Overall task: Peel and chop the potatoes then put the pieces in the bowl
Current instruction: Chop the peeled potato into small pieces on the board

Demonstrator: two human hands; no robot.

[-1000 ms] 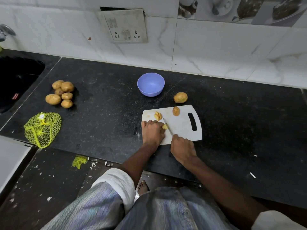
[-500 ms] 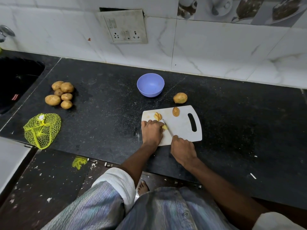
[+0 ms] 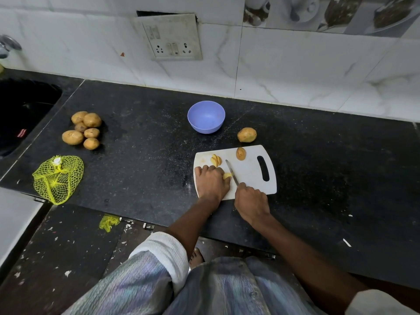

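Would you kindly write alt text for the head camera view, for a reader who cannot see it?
On a white cutting board, the left hand steadies a potato piece while the right hand slices it with a knife. A purple bowl and whole potatoes sit on the black counter.
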